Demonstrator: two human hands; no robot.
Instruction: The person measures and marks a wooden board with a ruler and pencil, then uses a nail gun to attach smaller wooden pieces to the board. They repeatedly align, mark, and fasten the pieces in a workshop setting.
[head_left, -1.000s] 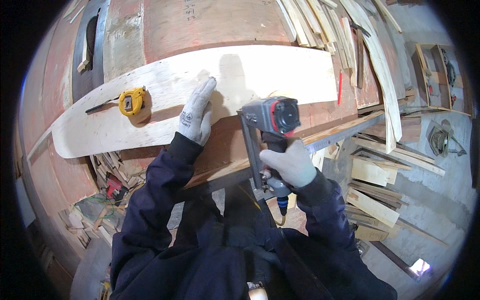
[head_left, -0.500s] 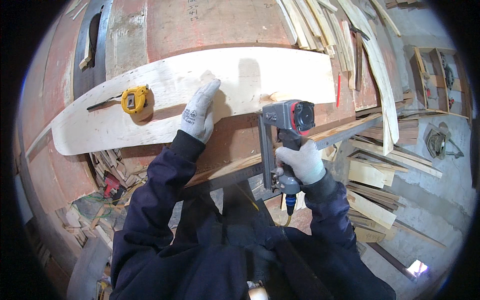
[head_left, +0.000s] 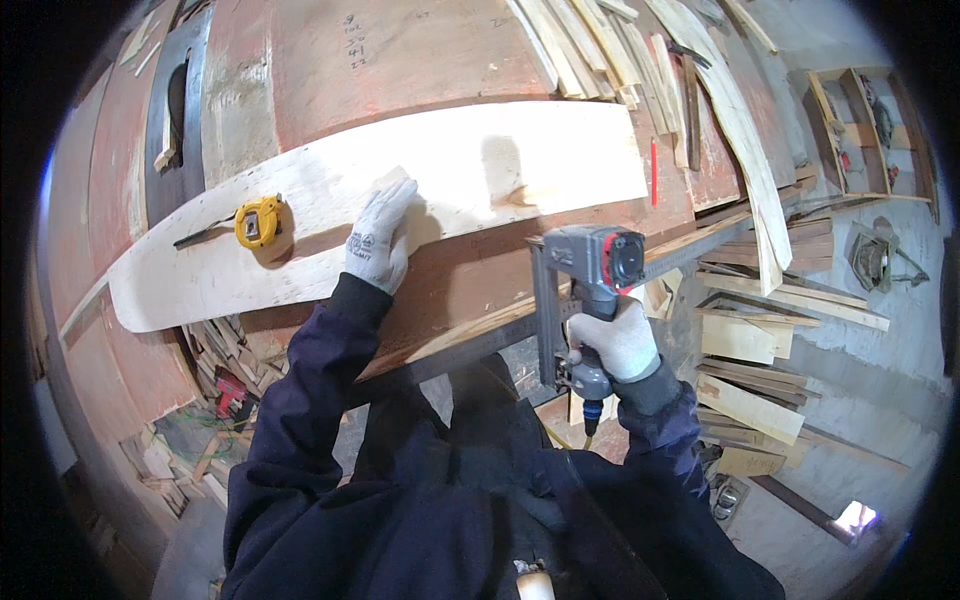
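Observation:
A long pale wooden board (head_left: 330,165) with a rounded left end lies across the bench. My left hand (head_left: 380,238), in a white glove, rests at its near edge with the fingers stretched out. To the left of that hand, a yellow tape measure (head_left: 259,221) sits on the board beside a thin dark tool (head_left: 207,233). My right hand (head_left: 618,340), also gloved, is wrapped round the handle of a grey and black air nail gun (head_left: 590,255). The gun is held in front of the bench's near edge, apart from the board, its hose fitting pointing toward me.
Wood strips (head_left: 585,45) are piled at the back right of the bench top (head_left: 400,55). A red stick (head_left: 655,172) lies past the board's right end. Offcuts (head_left: 740,335) are stacked on the right, near a wooden crate (head_left: 850,130). More scraps and a red tool (head_left: 232,388) lie at left.
The nail gun in my right hand has moved a little right and toward me, away from the board. My left hand keeps its place on the board; the whole view has shifted slightly.

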